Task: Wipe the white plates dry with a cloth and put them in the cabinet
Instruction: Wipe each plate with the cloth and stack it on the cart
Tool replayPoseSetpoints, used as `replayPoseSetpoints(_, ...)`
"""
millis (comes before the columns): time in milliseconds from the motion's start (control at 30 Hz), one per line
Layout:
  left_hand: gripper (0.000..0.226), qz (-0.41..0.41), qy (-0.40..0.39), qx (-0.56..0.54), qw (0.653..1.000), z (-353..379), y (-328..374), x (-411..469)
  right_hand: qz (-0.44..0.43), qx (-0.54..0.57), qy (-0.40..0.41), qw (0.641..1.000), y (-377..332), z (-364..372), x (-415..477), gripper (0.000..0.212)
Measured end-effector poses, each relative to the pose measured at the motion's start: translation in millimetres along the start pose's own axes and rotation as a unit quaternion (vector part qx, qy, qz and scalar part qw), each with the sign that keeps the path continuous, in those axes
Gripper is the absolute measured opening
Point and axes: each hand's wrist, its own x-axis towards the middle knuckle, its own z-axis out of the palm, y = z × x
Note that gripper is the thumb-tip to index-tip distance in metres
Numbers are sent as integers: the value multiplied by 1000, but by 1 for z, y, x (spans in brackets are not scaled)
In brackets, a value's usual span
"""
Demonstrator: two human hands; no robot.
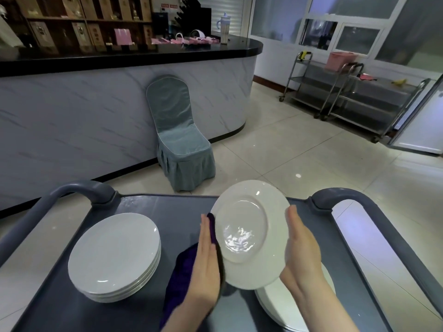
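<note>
A white plate (pixel 249 233) is held upright-tilted between my two hands above the grey cart (pixel 134 204), its underside facing me with wet glints on it. My left hand (pixel 207 262) presses a dark purple cloth (pixel 184 267) flat against the plate's left rim, fingers straight. My right hand (pixel 299 245) supports the right rim with straight fingers. A stack of white plates (pixel 115 257) sits on the cart's left. Another stack of plates (pixel 287 305) lies under my right hand, partly hidden.
The cart has curved grey handles (pixel 79 190) at its far corners. Beyond it stand a covered grey-blue chair (pixel 182 144) and a marble-fronted counter (pixel 96 111). Steel trolleys (pixel 347 97) stand at the far right on the tiled floor.
</note>
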Motion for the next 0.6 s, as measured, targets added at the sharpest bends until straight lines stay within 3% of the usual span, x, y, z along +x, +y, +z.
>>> replayPoseSetpoints(100,70,84,32,78,993,16,21,-20,18,49,18,998,5,7,4,35)
replayPoseSetpoints(167,84,115,-8,191,975,21,44,-21,32,52,16,998,11,14,2,40)
replayPoseSetpoints(300,72,152,-59,294,942,19,68,-5,44,23,-29,998,24,20,-5,38)
replayPoseSetpoints(400,64,175,-87,236,952,14,61,7,46,19,-43,998,28,20,-8,38)
replayPoseSetpoints(500,58,120,-94,140,978,7,50,18,47,-11,-41,998,27,21,-9,42)
replayPoseSetpoints(600,56,82,-91,139,983,2,34,21,45,-21,-24,998,24,18,-8,43)
